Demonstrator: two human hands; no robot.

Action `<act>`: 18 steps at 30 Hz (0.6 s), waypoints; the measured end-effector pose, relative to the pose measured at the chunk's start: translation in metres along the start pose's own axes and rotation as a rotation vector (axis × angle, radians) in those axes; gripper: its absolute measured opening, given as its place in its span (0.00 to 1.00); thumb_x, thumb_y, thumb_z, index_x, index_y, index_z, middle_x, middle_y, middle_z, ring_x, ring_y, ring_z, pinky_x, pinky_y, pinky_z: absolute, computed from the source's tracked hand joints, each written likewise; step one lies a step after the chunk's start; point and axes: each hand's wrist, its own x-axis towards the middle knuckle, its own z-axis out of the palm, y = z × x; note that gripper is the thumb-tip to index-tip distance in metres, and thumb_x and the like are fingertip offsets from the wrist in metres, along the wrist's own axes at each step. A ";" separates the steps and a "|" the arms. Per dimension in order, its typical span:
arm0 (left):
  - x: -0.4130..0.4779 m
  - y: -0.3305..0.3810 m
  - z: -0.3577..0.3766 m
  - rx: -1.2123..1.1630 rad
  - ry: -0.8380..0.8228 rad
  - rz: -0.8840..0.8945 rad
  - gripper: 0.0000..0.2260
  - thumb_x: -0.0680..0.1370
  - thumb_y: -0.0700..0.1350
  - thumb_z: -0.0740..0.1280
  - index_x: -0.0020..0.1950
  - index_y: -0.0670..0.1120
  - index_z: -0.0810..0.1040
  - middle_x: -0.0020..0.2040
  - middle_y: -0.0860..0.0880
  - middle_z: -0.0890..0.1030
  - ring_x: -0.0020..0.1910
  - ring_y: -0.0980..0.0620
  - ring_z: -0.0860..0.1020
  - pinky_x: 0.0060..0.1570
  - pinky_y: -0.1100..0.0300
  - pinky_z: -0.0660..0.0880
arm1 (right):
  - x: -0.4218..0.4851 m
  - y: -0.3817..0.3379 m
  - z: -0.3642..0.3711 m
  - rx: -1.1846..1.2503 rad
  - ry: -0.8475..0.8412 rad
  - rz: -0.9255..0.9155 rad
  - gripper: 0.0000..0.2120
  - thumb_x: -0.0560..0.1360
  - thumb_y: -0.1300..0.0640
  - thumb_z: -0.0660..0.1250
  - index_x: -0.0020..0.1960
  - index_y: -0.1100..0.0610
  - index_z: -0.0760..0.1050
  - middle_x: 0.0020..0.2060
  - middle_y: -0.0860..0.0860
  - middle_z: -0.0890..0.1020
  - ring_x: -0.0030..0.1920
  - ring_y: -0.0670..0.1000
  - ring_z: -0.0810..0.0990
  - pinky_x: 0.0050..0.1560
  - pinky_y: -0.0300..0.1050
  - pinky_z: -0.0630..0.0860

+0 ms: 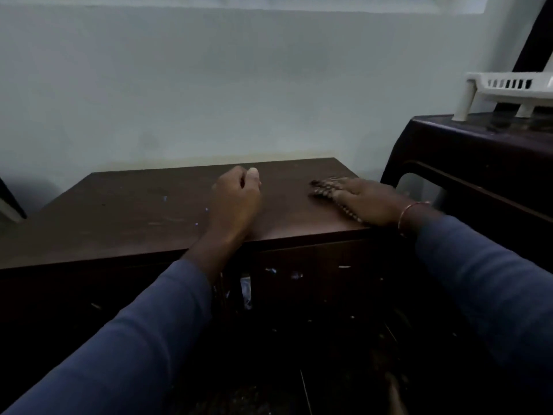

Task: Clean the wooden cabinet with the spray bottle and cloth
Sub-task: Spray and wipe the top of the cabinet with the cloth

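The dark wooden cabinet (125, 211) stands low against the pale wall, its top marked with small light specks. My left hand (236, 199) hovers over the middle of the top with its fingers curled into a fist and the thumb up; nothing shows inside it. My right hand (365, 199) lies flat on the top near the right front corner, fingers straight and slightly blurred, a thin bangle on the wrist. Neither a spray bottle nor a cloth is in view.
A dark table (478, 151) stands close on the right, carrying a white plastic rack (508, 91). The cabinet's front (314, 283) below the top is dim, with light flecks on it. A dark object (9, 202) leans at the left edge.
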 end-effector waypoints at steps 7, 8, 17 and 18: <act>0.003 0.027 0.036 0.395 -0.166 0.291 0.14 0.78 0.55 0.62 0.40 0.46 0.73 0.42 0.45 0.82 0.45 0.41 0.80 0.40 0.54 0.72 | -0.021 -0.020 0.025 -0.202 0.012 0.143 0.24 0.78 0.33 0.44 0.74 0.30 0.49 0.79 0.53 0.50 0.78 0.60 0.49 0.76 0.60 0.47; 0.007 0.034 0.049 0.383 -0.206 0.311 0.16 0.79 0.55 0.61 0.37 0.46 0.71 0.42 0.45 0.82 0.45 0.41 0.80 0.39 0.55 0.70 | -0.016 -0.018 0.022 -0.188 0.010 0.191 0.24 0.78 0.33 0.44 0.74 0.29 0.49 0.79 0.56 0.48 0.77 0.63 0.47 0.75 0.59 0.46; 0.024 0.027 0.083 -0.018 -0.374 0.133 0.15 0.81 0.46 0.62 0.35 0.46 0.72 0.35 0.48 0.77 0.38 0.47 0.74 0.35 0.57 0.63 | 0.090 0.011 0.008 -0.169 -0.104 0.360 0.31 0.71 0.27 0.44 0.73 0.29 0.47 0.78 0.59 0.51 0.75 0.66 0.57 0.74 0.63 0.54; 0.023 0.027 0.083 0.023 -0.368 0.187 0.13 0.81 0.46 0.62 0.36 0.46 0.72 0.37 0.47 0.78 0.39 0.46 0.75 0.36 0.56 0.64 | 0.096 0.011 0.007 -0.183 -0.106 0.358 0.32 0.70 0.27 0.45 0.73 0.29 0.47 0.78 0.60 0.52 0.74 0.65 0.59 0.73 0.63 0.55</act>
